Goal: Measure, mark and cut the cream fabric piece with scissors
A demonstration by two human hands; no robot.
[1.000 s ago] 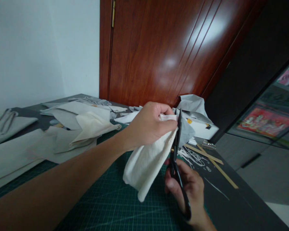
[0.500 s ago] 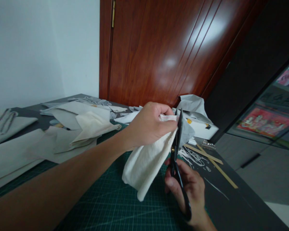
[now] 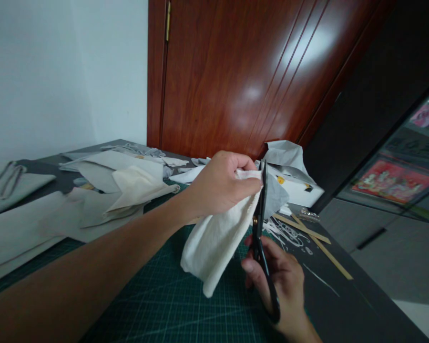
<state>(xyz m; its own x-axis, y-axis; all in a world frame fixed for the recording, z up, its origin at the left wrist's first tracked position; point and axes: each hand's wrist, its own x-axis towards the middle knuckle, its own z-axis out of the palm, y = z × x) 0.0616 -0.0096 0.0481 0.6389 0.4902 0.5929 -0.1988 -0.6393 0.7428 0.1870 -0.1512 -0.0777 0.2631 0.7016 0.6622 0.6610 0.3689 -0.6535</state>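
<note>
Head cam: left hand (image 3: 219, 188) pinches white cloth (image 3: 214, 243); right hand (image 3: 280, 281) grips scissors (image 3: 260, 224). Blades so near those fingertips could nick them.

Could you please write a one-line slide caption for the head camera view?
Left hand lifts folded white cloth above green cutting mat; right hand works black scissors along its edge.

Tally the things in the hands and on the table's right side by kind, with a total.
White cloth pieces held up: 1, in the left hand, white cloth
Black scissors: 1, in the right hand, black scissors
Wooden strips: 2, crossed wooden strips
White boxes: 1, white box
Green cutting mats: 1, green cutting mat
Total: 6
</note>
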